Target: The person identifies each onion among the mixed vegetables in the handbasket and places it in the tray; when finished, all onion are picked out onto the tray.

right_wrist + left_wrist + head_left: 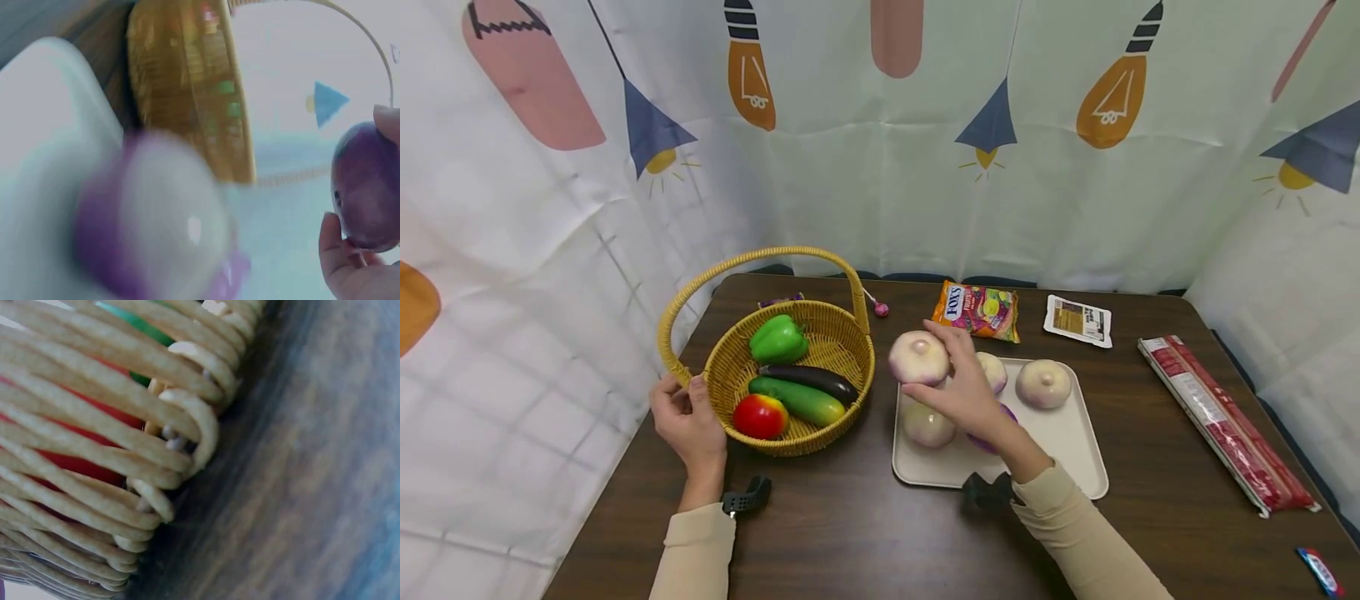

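In the head view my right hand (962,387) pinches a round purple-and-white onion (919,358) between thumb and fingers, over the left edge of a white tray (1086,454). The right wrist view shows the held onion's purple underside (365,187). Several similar onions (1043,384) sit on the tray, one partly hidden under my wrist. At the left, my left hand (692,417) grips the rim of a yellow wicker basket (842,337) by the handle's base. Inside lie a green bell pepper (778,339), an eggplant (812,380), a green cucumber (797,400) and a red-yellow fruit (761,416).
Behind the tray lie a candy bag (977,311) and a white packet (1078,321). A long red-and-clear package (1225,421) runs along the right side, with a small blue wrapper (1320,572) near the front corner. A lollipop (881,309) lies behind the basket.
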The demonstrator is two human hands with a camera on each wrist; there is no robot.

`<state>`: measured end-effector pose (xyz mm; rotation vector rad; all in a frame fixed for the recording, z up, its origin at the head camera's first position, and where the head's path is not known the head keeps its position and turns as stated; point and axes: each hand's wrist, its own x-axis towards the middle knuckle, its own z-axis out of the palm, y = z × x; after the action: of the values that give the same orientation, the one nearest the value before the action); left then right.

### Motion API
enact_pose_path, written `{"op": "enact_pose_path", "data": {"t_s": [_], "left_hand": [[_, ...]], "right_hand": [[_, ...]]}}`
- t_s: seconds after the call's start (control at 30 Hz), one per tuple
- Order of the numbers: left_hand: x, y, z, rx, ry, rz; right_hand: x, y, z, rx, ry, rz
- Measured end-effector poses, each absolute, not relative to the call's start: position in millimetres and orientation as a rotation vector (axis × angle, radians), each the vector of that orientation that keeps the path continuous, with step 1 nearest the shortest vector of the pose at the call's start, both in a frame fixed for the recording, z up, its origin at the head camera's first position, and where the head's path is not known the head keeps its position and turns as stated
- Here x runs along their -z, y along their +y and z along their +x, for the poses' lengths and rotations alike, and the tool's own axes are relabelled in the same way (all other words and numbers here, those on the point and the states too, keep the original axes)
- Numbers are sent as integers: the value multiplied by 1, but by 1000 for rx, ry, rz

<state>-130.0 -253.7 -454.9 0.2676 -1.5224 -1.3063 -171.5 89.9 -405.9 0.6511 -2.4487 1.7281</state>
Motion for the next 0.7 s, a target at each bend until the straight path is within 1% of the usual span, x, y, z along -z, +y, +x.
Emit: {"op": "enact_pose_path", "data": {"t_s": [0.17,0.33,0.57,0.7], "left_hand": [[455,-253,-131,1313,-1518,271],[454,-252,-131,1310,-1523,277],[455,-252,-131,1310,-1534,285],[455,-253,-131,1301,-1542,291]], "right_hand": [[411,144,-167,-1798,-2400,613],[419,187,-158,-1851,-2389,522],[437,235,-146,-1804,-2425,409],[446,256,-145,-1890,-2358,368]]}}
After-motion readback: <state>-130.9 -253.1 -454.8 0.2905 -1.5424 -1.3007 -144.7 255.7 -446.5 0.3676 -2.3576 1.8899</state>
